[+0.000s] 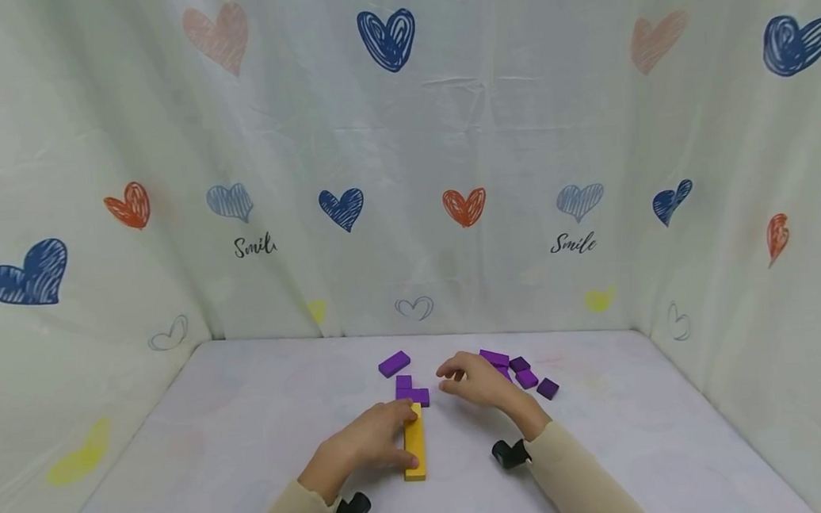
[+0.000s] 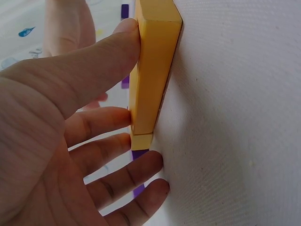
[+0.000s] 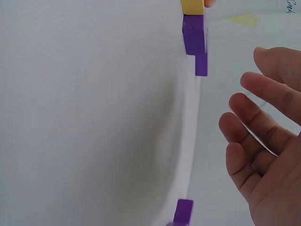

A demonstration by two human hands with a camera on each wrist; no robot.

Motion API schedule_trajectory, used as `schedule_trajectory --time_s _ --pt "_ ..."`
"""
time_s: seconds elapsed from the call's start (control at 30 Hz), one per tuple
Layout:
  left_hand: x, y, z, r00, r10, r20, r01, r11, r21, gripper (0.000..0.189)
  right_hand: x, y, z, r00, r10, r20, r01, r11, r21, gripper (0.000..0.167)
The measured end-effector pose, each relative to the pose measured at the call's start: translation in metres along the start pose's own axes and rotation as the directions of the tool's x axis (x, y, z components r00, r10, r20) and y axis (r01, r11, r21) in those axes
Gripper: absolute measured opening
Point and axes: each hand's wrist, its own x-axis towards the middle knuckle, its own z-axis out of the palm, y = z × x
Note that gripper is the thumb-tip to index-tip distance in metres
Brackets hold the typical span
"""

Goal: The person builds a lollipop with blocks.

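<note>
My left hand rests thumb and fingertips on a long yellow bar lying on the table. In the left wrist view the thumb touches the bar at its near part, two fingertips touch it farther along, and the other fingers reach past it. A seam shows near its far end. Purple blocks in a stepped shape stand at the bar's far end. Above the table, right of these blocks, my right hand hangs with loosely bent fingers, holding nothing; the right wrist view shows its fingers spread apart.
A separate purple block lies behind the stepped shape. Several loose purple pieces lie beyond and right of my right hand, some partly hidden by it. A white curtain with printed hearts hangs behind the white-covered table.
</note>
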Motion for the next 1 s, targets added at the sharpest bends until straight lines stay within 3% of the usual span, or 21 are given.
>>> schedule_trajectory --time_s 0.57,1.0 --pt "-0.002 0.001 0.003 1.0 -0.006 0.019 0.007 0.999 -0.035 0.068 -0.049 0.028 -0.023 0.993 0.03 -0.116 -0.035 0.999 -0.038 0.024" --pt "-0.001 0.002 0.001 1.0 -0.018 0.013 0.018 0.999 -0.026 0.068 -0.061 0.06 -0.049 0.971 0.088 -0.221 -0.102 0.993 -0.053 0.023"
